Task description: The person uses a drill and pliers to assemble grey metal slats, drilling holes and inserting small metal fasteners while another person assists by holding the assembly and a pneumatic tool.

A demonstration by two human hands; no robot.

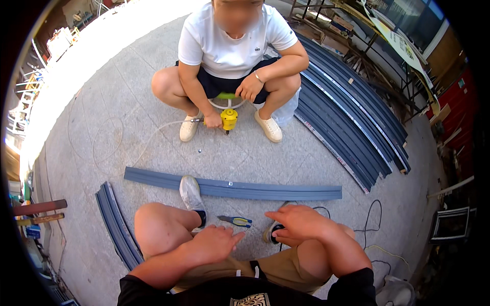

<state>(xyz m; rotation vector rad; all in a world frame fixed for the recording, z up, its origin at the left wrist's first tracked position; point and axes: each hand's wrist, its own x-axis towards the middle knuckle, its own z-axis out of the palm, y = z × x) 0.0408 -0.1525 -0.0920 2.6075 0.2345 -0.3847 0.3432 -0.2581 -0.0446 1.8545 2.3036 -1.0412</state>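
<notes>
My left hand hangs over my lap, fingers loosely stretched out and holding nothing. Opposite it, my right hand hovers past my knee, fingers apart and empty. Between the two, a pair of pliers with yellow and blue handles lies on the ground, apart from both hands. Farther out, a long grey metal profile lies crosswise, with my left shoe resting against or on it. A small pale piece with a dark centre is on the profile.
Across from me a seated person grips a yellow air tool with a clear hose. Stacked grey profiles lie at far right, more profiles at near left. A black cable loops at right.
</notes>
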